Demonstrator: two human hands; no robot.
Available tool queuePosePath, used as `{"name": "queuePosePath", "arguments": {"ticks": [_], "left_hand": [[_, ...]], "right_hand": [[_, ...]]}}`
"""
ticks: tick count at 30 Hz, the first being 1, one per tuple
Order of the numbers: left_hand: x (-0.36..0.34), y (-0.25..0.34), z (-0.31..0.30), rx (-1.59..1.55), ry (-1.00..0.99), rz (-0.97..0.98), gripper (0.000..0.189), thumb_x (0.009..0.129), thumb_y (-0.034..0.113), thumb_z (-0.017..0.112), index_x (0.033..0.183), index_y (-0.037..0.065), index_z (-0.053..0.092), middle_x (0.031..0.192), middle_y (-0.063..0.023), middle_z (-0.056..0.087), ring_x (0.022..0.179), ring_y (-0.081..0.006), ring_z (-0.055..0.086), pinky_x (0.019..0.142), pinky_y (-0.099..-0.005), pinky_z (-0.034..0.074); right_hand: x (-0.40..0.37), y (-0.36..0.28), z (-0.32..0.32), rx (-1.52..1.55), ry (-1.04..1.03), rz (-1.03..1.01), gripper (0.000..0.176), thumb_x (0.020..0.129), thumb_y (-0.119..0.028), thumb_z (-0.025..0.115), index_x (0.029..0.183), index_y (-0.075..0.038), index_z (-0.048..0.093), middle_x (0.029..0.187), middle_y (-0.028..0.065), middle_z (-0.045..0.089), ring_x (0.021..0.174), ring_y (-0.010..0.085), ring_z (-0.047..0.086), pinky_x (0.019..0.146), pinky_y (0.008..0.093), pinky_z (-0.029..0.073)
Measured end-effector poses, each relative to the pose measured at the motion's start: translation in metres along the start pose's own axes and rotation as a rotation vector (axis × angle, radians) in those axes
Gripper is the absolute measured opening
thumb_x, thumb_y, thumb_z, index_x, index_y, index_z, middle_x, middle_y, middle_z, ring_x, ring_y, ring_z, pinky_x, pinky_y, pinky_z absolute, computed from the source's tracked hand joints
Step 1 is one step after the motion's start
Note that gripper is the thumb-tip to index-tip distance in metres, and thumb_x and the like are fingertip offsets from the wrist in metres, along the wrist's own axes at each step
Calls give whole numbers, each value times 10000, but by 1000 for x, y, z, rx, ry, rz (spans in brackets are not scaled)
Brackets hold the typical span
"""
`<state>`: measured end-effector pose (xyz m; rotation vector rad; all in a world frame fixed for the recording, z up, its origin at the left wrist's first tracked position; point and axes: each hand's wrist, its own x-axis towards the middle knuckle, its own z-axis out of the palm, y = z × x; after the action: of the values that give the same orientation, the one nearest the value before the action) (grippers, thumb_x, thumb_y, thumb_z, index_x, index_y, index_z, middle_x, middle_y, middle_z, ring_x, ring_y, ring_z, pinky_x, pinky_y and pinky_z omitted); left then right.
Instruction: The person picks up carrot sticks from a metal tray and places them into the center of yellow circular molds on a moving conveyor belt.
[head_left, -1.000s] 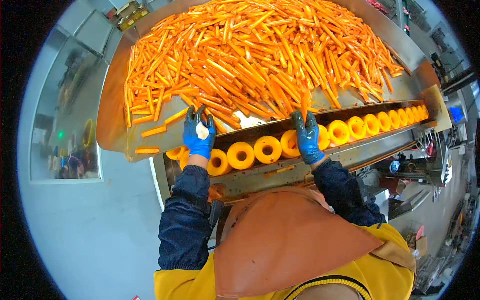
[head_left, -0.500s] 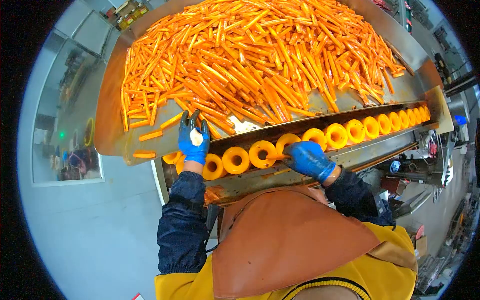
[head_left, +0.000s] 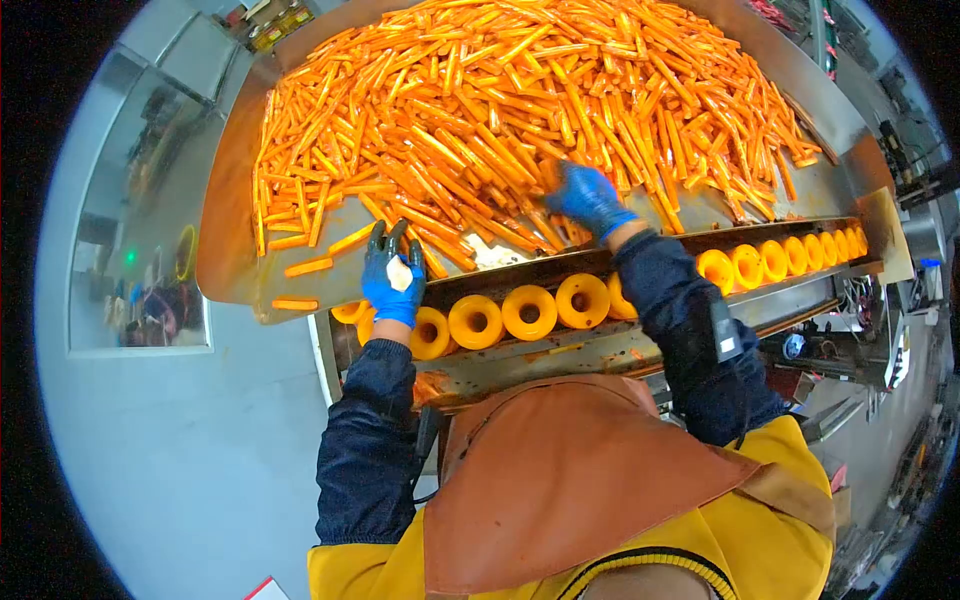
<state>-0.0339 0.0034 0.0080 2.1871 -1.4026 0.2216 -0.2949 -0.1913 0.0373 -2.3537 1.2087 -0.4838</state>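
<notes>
My left hand [head_left: 393, 285], in a blue glove with dark fingertips and a pale patch on its back, rests by the near edge of a metal tray [head_left: 228, 225]. Its fingers are stretched and apart, close to loose orange sticks. My right hand [head_left: 592, 200], also gloved in blue, reaches into the near side of a big heap of glossy orange sticks [head_left: 430, 130]. Its fingertips are blurred, and whether they grip a stick cannot be made out. Below the tray runs a row of yellow funnel-shaped rings [head_left: 511, 303]; my right forearm covers some of them.
A metal ledge [head_left: 500, 367] lies along the near side of the rings, with orange scraps [head_left: 430, 385] on it. A tan board [head_left: 882, 232] closes the row's right end. To the left are a pale wall and a window [head_left: 135, 250]; machinery stands at the right.
My right hand has moved from the rings, where it held an orange stick at one opening, up to the heap. That stick no longer shows at the ring. My left hand stays put.
</notes>
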Motion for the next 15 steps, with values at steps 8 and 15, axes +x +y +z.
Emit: {"name": "queuePosePath", "arguments": {"ticks": [8, 15], "left_hand": [[1, 2, -1, -3, 20, 0, 362, 835, 266, 628, 1191, 201, 627, 1304, -201, 537, 1149, -372, 544, 952, -440, 457], [1, 3, -2, 5, 22, 4, 356, 833, 266, 627, 1183, 201, 634, 1301, -198, 541, 1137, -371, 552, 937, -438, 467]], "right_hand": [[-75, -24, -49, 1073, 71, 183, 269, 868, -187, 657, 1072, -12, 668, 964, 30, 674, 835, 109, 603, 761, 279, 491], [-139, -19, 19, 1043, 67, 205, 270, 897, -63, 635, 1161, -7, 641, 1044, 24, 672, 928, 78, 581, 822, 251, 490]]}}
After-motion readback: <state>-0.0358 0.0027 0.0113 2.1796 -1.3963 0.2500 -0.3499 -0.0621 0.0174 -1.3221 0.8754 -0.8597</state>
